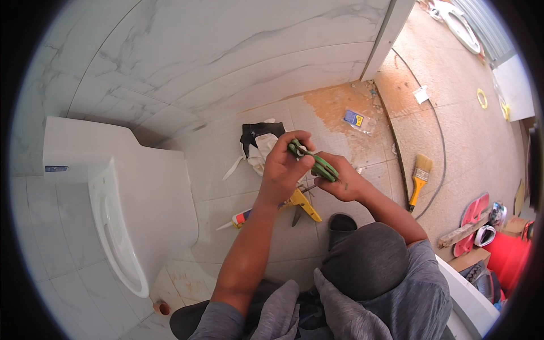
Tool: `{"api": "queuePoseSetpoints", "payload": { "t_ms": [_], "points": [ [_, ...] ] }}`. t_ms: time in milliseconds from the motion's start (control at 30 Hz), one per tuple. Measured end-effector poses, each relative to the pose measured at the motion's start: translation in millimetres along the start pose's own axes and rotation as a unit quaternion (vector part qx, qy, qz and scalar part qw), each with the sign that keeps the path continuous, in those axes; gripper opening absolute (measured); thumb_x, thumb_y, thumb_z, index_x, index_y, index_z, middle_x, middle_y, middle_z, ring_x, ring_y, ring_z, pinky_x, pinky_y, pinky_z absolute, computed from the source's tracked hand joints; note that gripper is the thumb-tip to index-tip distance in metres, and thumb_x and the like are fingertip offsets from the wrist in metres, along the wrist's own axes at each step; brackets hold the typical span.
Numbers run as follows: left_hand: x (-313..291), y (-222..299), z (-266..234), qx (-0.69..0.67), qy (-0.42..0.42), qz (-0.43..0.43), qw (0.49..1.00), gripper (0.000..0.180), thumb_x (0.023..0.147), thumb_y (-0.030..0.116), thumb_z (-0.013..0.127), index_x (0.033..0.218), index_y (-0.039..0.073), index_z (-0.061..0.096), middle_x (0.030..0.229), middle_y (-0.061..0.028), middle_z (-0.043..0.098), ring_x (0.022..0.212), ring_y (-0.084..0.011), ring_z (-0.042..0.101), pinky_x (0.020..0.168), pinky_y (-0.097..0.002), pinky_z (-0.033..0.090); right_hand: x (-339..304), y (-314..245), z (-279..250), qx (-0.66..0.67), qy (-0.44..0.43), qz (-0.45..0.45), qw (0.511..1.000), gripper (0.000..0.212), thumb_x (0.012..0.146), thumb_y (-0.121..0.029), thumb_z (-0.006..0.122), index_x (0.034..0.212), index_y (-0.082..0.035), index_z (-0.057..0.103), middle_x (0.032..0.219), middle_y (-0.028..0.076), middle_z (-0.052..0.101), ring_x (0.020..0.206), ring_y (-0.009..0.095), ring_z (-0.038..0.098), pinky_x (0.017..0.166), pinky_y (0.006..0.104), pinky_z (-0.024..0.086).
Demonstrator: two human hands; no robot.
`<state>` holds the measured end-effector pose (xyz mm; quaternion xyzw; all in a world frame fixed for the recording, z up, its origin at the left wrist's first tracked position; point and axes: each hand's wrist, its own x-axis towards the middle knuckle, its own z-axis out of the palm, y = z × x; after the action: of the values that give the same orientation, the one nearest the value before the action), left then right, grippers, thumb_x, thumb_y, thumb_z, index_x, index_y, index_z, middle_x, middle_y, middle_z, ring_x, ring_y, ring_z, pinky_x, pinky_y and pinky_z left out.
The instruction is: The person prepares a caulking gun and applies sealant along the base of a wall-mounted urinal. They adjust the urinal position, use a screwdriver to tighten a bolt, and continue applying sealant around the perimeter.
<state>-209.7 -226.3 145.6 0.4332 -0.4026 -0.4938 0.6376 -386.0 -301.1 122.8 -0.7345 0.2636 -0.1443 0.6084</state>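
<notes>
In front of my body, both hands are raised over the tiled floor [218,184]. My right hand [344,182] is closed around green-handled pliers [324,168]. My left hand [285,169] pinches a small white ring-shaped piece [301,151] at the front of the pliers; its fingers hide part of both. Below the hands, a yellow caulking gun [304,204] lies on the floor with a sealant tube [242,219] in it. Just beyond my left hand are a black-and-white crumpled bundle [255,137] and a white strip.
A white toilet [164,187] stands at left against the marbled wall [243,51]. A yellow-handled brush [420,177], a dark cable [439,127] and a small plastic packet [358,120] lie to the right. Red sandals [475,212] and a red bucket [506,255] are at far right.
</notes>
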Motion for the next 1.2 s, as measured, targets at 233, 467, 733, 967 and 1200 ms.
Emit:
{"api": "queuePoseSetpoints", "payload": {
  "t_ms": [233,467,733,967,1200],
  "points": [
    [1,8,0,-0.057,-0.025,0.024,0.998,0.043,0.104,0.005,0.053,0.146,-0.001,0.048,0.115,-0.0055,0.059,0.11,-0.0181,0.06,0.101,-0.0362,0.049,-8,-19,-5,0.123,-0.052,0.043,0.99,0.031,0.084,-0.016,0.067,0.108,0.003,0.061,0.089,0.012,0.064,0.085,0.018,0.059,0.08,0.0362,0.049],
    [5,18,4,-0.066,-0.037,0.01,0.997,0.047,0.105,0.006,0.053,0.151,-0.002,0.045,0.116,-0.0053,0.058,0.111,-0.0165,0.06,0.101,-0.034,0.049,-11,-25,-8,0.166,-0.058,0.064,0.982,0.033,0.085,-0.017,0.067,0.11,0.003,0.061,0.09,0.009,0.064,0.086,0.017,0.057,0.08,0.0347,0.048],
    [8,24,6,-0.038,-0.06,-0.003,0.997,0.049,0.105,0.003,0.051,0.153,-0.004,0.041,0.115,-0.0047,0.057,0.112,-0.015,0.058,0.112,-0.0401,0.043,-12,-21,-5,0.181,-0.039,0.044,0.982,0.035,0.084,-0.018,0.068,0.111,0.003,0.059,0.091,0.009,0.063,0.088,0.016,0.056,0.08,0.0343,0.048],
    [8,19,2,-0.037,-0.063,0.01,0.997,0.05,0.106,0.005,0.052,0.154,-0.002,0.041,0.114,-0.0039,0.057,0.112,-0.0146,0.057,0.111,-0.0381,0.043,-12,-23,-8,0.119,-0.03,0.045,0.991,0.037,0.084,-0.018,0.067,0.113,0.004,0.061,0.092,0.01,0.065,0.087,0.017,0.057,0.079,0.0352,0.049],
    [6,8,-3,-0.027,-0.048,-0.011,0.998,0.049,0.107,0.008,0.052,0.154,-0.002,0.04,0.12,-0.0029,0.054,0.114,-0.0143,0.057,0.118,-0.0413,0.039,-9,-15,-4,0.194,-0.055,0.059,0.978,0.034,0.085,-0.017,0.066,0.113,0.002,0.064,0.094,0.009,0.068,0.09,0.017,0.061,0.082,0.0346,0.05]
  ]
}}
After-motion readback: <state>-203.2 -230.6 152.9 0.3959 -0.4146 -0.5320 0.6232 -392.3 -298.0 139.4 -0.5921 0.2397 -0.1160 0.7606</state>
